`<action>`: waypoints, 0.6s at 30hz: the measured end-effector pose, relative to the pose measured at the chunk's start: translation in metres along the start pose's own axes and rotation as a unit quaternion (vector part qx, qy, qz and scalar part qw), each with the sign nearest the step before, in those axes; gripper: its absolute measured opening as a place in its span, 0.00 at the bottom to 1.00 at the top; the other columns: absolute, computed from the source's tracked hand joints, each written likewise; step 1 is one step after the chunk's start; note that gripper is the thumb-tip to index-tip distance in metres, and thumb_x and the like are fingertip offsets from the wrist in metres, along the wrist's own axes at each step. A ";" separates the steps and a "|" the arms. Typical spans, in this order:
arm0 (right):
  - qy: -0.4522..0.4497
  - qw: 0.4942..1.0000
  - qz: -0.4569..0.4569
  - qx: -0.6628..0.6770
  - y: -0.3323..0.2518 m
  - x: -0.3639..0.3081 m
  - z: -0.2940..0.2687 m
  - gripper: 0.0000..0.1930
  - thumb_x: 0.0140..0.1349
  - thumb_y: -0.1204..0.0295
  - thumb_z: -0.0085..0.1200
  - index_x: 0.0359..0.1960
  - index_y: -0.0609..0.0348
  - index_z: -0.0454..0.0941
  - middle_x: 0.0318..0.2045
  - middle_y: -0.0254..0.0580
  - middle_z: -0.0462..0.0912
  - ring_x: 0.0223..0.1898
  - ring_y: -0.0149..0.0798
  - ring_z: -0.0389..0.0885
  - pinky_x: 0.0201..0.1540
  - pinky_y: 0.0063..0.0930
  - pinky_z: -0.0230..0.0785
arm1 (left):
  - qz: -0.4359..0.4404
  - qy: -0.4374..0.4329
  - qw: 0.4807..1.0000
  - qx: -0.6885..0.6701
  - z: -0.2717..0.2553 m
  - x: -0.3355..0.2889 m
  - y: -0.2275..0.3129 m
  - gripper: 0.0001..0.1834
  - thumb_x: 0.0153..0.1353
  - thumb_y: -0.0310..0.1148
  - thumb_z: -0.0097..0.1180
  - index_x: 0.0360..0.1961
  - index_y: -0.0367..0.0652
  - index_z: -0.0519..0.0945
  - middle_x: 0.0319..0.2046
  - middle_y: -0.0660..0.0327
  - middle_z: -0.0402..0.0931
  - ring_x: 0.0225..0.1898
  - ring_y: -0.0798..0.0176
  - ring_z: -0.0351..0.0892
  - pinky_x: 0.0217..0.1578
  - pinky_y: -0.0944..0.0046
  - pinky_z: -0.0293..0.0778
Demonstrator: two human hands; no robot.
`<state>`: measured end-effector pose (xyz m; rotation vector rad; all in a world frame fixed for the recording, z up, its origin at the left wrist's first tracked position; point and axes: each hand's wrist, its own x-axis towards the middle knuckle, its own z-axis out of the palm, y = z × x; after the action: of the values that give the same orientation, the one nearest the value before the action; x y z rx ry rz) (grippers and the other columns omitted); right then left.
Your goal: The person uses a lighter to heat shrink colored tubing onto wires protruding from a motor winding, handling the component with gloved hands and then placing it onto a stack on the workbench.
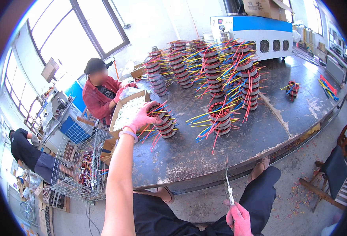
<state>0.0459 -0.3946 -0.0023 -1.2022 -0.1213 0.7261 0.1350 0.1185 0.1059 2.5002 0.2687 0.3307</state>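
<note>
My left hand (141, 117), in a pink glove, reaches out over the table and closes its fingers on the top motor stator of a short stack (165, 125). Red, blue and yellow wire leads stick out from that stack. Low at the right, my right hand (239, 220), also gloved in pink, grips a slim metal tool (229, 185) with a white section and a thin bent tip pointing up to the table edge. Another short stack of wound stators (220, 118) stands to the right of my left hand, its leads spreading left and right.
Tall stator stacks (212, 72) fill the table's middle. A single stator (292, 89) and bundled leads (328, 87) lie right. A cardboard box (120, 114) and wire cage (73, 167) stand left. A co-worker (102, 90) sits beyond; another person (31, 155) bends far left.
</note>
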 end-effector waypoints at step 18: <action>0.003 1.000 0.003 0.003 0.009 0.001 -0.007 0.14 0.75 0.61 0.46 0.31 0.53 0.73 0.16 0.23 0.65 0.16 0.19 0.57 0.18 0.18 0.45 | -0.011 0.007 0.999 -0.044 0.010 0.002 -0.005 0.46 0.42 0.37 0.79 0.64 0.36 0.71 0.58 0.55 0.73 0.59 0.58 0.73 0.63 0.59 0.68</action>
<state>0.0462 -0.3981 -0.0134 -1.1995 -0.1109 0.7277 0.1390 0.1173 0.0949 2.4071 0.2815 0.3429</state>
